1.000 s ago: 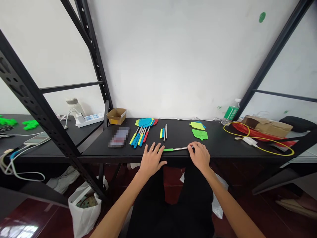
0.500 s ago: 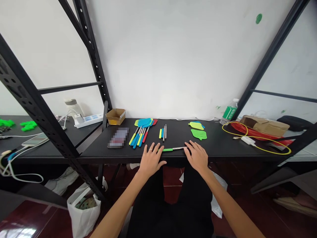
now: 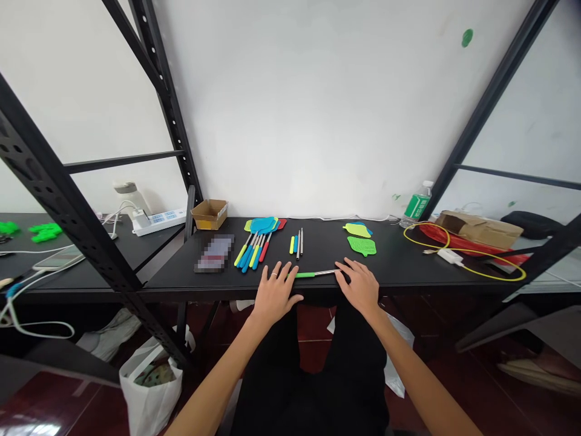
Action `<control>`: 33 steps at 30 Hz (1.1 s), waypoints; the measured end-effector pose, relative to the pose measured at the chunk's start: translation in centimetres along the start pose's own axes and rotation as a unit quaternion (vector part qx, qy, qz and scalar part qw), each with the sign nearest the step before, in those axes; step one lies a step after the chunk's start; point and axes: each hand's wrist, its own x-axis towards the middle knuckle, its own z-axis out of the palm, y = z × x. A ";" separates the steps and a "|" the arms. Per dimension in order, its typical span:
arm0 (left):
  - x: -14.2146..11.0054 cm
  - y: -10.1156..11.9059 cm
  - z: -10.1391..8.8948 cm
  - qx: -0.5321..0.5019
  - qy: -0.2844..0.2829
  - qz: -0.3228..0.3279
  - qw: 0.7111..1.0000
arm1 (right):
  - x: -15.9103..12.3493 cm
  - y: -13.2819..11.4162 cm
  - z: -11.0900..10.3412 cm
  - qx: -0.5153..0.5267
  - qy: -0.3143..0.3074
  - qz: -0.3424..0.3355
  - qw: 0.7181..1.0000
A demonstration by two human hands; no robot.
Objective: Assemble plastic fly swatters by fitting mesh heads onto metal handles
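My left hand (image 3: 275, 292) lies palm down at the table's front edge, fingers spread, over the end of a green handle (image 3: 305, 275) with a metal rod (image 3: 324, 272). My right hand (image 3: 359, 284) rests palm down at the rod's other end, its fingers apart and near the tip. Behind them lie a yellow handle (image 3: 292, 245), a blue handle (image 3: 296, 243) and thin metal rods (image 3: 301, 243). Right of these is a green perforated fly swatter head (image 3: 362, 246), with a yellow swatter head (image 3: 357, 229) partly over a blue one.
Several fly swatters (image 3: 256, 245) lie bundled left, beside a blurred flat item (image 3: 215, 253) and a small cardboard box (image 3: 209, 214). A bottle (image 3: 416, 206), yellow cable (image 3: 494, 276) and larger carton (image 3: 480, 230) are at right. Black shelf posts (image 3: 72, 194) flank the table.
The whole view has shifted slightly left. Both hands and the green-handled rod keep their places on the table.
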 end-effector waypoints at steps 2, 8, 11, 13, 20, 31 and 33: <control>0.0 0.0 0.0 0.001 0.000 -0.002 1.000 | 0.0 0.0 0.0 0.003 0.004 0.000 1.000; 0.0 0.0 0.1 0.002 -0.001 -0.002 1.000 | 0.0 0.3 0.3 0.002 0.023 -0.012 1.000; 0.0 0.0 0.1 0.002 -0.002 -0.005 1.000 | 0.0 0.4 0.4 0.003 0.029 -0.017 0.999; 0.0 0.0 0.1 0.001 -0.002 -0.005 1.000 | 0.0 0.4 0.5 0.005 0.029 -0.015 0.999; 0.0 0.0 0.1 -0.001 -0.006 -0.004 1.000 | -0.1 0.1 0.3 0.017 0.037 -0.006 0.999; 0.0 0.0 -0.1 -0.003 -0.007 -0.005 1.000 | -0.4 -0.4 0.2 0.042 0.073 -0.013 0.996; 0.0 0.0 -0.1 -0.004 -0.008 -0.005 1.000 | -0.4 -0.4 0.2 0.045 0.080 -0.011 0.996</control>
